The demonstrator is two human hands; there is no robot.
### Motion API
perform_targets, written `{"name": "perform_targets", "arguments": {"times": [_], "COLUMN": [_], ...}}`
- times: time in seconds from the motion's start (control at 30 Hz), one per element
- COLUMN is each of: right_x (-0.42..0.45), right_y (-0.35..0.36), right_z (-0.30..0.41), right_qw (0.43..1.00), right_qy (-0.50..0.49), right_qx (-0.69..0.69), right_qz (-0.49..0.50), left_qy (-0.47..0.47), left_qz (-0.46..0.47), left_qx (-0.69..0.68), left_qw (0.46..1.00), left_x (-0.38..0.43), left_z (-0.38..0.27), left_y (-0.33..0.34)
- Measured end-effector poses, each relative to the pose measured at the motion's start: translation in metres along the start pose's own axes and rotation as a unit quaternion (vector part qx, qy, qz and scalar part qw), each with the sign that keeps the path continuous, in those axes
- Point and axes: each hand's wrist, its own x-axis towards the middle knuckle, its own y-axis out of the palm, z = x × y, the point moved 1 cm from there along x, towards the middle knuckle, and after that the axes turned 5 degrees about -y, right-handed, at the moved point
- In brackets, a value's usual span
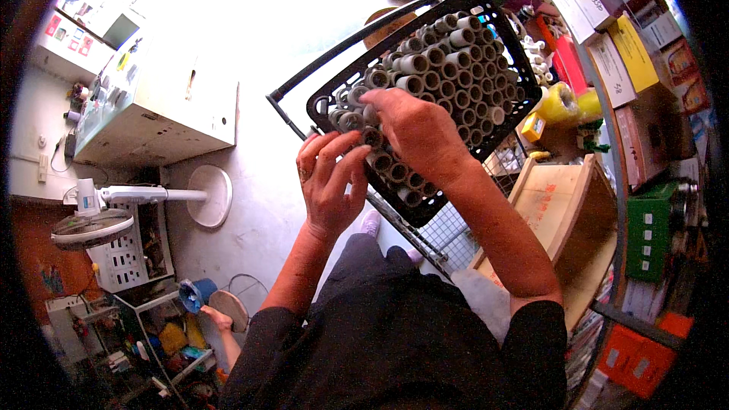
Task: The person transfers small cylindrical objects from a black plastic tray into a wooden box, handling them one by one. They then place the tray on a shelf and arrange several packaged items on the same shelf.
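Note:
A black plastic basket (418,221) with perforated walls stands tilted in front of me. Short grey pipe fittings (447,89) fill it, most with their round open ends towards me. My left hand (333,173) is at the basket's near left corner, its fingers apart and their tips close to the nearest fittings. Over the left part of the pile, my right hand (421,131) is bent with its index finger on a fitting. Its thumb and palm side are hidden, so whether it grips a piece cannot be told. The basket's black handle (347,48) is folded out on the far left side.
Wire mesh (453,233) shows under the basket. A wooden crate (547,205), yellow rolls (561,102) and stacked cartons (621,68) line the right. At left are a pedestal fan (154,193), a white cabinet (188,97) and another person's bare foot (219,318) by a round stool (230,307).

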Motion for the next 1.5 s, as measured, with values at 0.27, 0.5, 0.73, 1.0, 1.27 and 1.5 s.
{"name": "perform_targets", "arguments": {"times": [0.27,0.5,0.73,1.0,1.27,1.5], "right_x": [0.006,-0.02,-0.121,-0.324,-0.476,-0.516], "right_y": [0.006,-0.034,-0.138,-0.218,-0.18,-0.157], "right_z": [-0.002,-0.006,-0.017,-0.025,-0.039,-0.048], "right_qw": [0.997,1.0,0.984,0.871,0.872,0.836], "right_qy": [-0.003,-0.004,0.086,0.401,0.483,0.535], "right_qx": [-0.057,0.018,0.013,0.073,-0.074,0.002], "right_qz": [0.054,-0.004,-0.157,-0.274,-0.038,0.123], "left_qy": [0.006,0.022,0.06,0.132,0.171,0.169], "left_qz": [0.131,0.142,0.1,0.091,0.09,0.065], "left_qx": [0.108,0.108,0.093,0.101,0.116,0.18], "left_qw": [0.985,0.984,0.989,0.982,0.974,0.967], "left_x": [0.017,0.021,0.017,0.006,0.001,-0.005], "left_z": [-0.004,-0.006,-0.028,-0.042,-0.035,-0.028], "left_y": [-0.005,-0.004,0.016,0.047,0.066,0.077]}}
